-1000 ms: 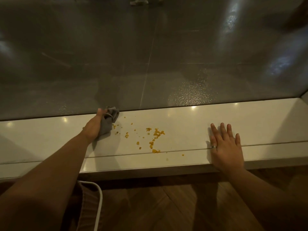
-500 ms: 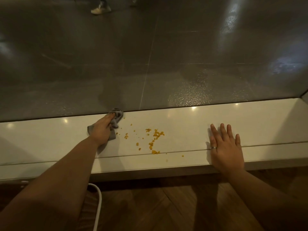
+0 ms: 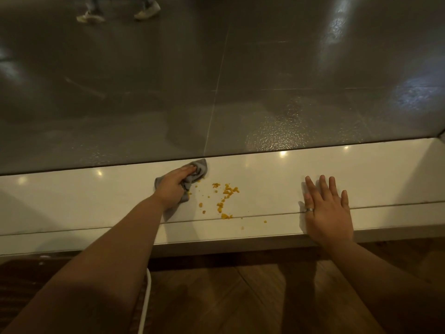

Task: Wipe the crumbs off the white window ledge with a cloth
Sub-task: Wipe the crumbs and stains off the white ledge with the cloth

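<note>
grey cloth in left hand, beside orange crumbs.

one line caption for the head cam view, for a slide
Left hand presses a grey cloth beside orange crumbs on the white window ledge; right hand rests flat.

Single head view, close, forward and down onto white ledge below window glass

Support: white ledge | On it: cloth, crumbs, left hand, right hand flat
</note>
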Motion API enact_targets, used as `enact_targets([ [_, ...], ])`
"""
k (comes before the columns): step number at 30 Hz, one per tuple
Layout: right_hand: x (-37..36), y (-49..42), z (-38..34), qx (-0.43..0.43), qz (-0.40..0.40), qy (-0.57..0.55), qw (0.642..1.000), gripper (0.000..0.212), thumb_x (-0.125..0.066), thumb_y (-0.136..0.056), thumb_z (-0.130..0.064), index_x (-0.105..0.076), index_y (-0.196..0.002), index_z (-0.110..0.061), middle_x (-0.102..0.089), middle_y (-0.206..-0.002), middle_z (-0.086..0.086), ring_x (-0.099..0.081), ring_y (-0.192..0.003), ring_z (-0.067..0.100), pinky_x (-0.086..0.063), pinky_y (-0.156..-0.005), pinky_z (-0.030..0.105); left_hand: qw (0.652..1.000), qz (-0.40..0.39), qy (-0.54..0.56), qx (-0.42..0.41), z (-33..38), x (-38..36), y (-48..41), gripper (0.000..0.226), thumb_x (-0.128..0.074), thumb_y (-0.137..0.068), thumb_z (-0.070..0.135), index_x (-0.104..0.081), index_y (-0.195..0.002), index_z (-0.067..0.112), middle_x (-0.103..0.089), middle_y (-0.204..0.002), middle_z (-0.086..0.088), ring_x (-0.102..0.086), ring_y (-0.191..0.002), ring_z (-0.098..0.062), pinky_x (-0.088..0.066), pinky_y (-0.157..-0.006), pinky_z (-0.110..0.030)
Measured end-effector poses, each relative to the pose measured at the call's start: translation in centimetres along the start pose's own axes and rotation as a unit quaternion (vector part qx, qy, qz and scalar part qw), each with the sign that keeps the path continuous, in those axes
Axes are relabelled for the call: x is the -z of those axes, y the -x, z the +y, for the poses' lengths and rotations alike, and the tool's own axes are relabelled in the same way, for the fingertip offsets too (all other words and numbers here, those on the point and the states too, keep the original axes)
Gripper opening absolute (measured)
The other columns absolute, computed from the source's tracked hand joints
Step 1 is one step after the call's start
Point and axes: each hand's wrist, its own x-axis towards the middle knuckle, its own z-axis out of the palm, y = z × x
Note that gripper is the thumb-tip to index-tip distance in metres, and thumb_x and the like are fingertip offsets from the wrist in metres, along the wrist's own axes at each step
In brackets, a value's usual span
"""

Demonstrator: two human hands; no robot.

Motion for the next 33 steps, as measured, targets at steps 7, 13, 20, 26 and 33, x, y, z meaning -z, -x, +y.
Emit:
enact_targets([
  [7,0.1,0.0,-0.1,-0.003,-0.004,-0.004,1.000,0.058,-0.009,-0.092,-0.044,-0.004,-0.148,-0.031,-0.003,-0.159,0.004,0.009,-0.146,0.018,0.005,-0.117,0.043,0.998,-0.048,0.025,-0.028,1.8,-2.0,2.2,0.056,-0.044,-0.082,-0.023,-0.048,-0.134,-0.003,-0.042,-0.143,-0.015,-0.040,-0.133,-0.028,-0.032,-0.112,-0.026],
  [13,0.1,0.0,-0.1,-0.003,-0.004,-0.011,1.000,0.059,-0.004,-0.091,-0.046,-0.005,-0.148,-0.031,-0.004,-0.159,0.004,0.009,-0.146,0.018,0.006,-0.118,0.043,0.996,-0.085,0.030,-0.004,3.2,-1.6,2.9,0.060,-0.029,-0.086,-0.020,-0.052,-0.133,0.009,-0.045,-0.140,-0.009,-0.043,-0.123,-0.019,-0.036,-0.097,-0.016],
  [20,0.1,0.1,-0.1,-0.002,-0.009,-0.002,1.000,0.057,-0.011,-0.093,-0.045,-0.004,-0.148,-0.031,-0.002,-0.159,0.004,0.010,-0.146,0.019,0.006,-0.117,0.042,0.999,-0.022,0.032,-0.033,3.5,1.1,2.7,0.058,-0.029,-0.089,-0.015,-0.053,-0.133,0.015,-0.049,-0.126,0.001,-0.045,-0.115,-0.013,-0.034,-0.096,-0.014],
  [26,0.4,0.1,-0.2,-0.002,-0.012,0.004,1.000,0.058,-0.009,-0.092,-0.045,-0.003,-0.148,-0.031,-0.002,-0.159,0.003,0.010,-0.146,0.019,0.006,-0.117,0.042,0.998,0.046,0.035,0.004,1.5,3.7,0.5,0.056,-0.030,-0.089,-0.016,-0.050,-0.135,0.009,-0.049,-0.113,-0.006,-0.049,-0.081,-0.009,-0.042,-0.059,0.003],
  [33,0.2,0.0,-0.2,0.000,-0.001,0.001,1.000,0.056,-0.013,-0.094,-0.043,-0.007,-0.148,-0.031,-0.005,-0.159,0.004,0.008,-0.146,0.019,0.005,-0.117,0.042,0.999,0.030,0.001,0.040,0.2,1.7,-0.7,0.029,-0.042,-0.096,-0.001,-0.063,-0.103,0.016,-0.057,-0.076,0.012,-0.042,-0.067,-0.002,-0.038,-0.054,0.000],
])
